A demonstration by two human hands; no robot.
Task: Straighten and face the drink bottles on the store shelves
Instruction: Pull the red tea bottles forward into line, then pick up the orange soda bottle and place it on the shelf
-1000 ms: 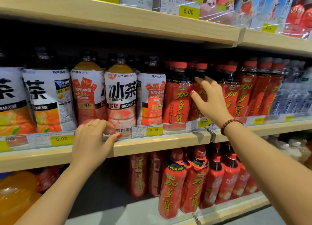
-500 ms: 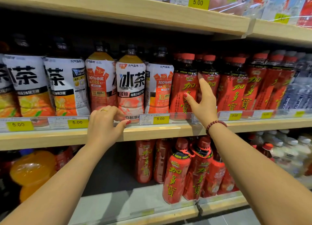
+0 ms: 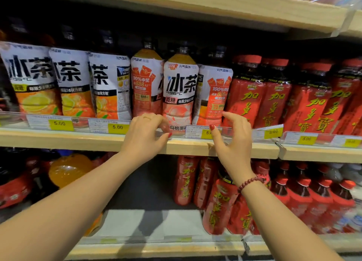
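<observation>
Peach iced-tea bottle [image 3: 179, 96] faces front, behind the price rail [image 3: 82, 123]. Your left hand [image 3: 145, 133] curls over the rail just left of its base; whether it grips rail or bottle, cannot tell. Your right hand [image 3: 233, 141] is spread and empty just right of it, probably poised to turn the side-on promo-label bottle [image 3: 212, 96].

Leftmost tea bottle [image 3: 29, 80] cut by left edge, price tag [image 3: 193, 132] partly behind right hand [image 3: 233, 143], lower red bottles [image 3: 221, 207] blurred
</observation>
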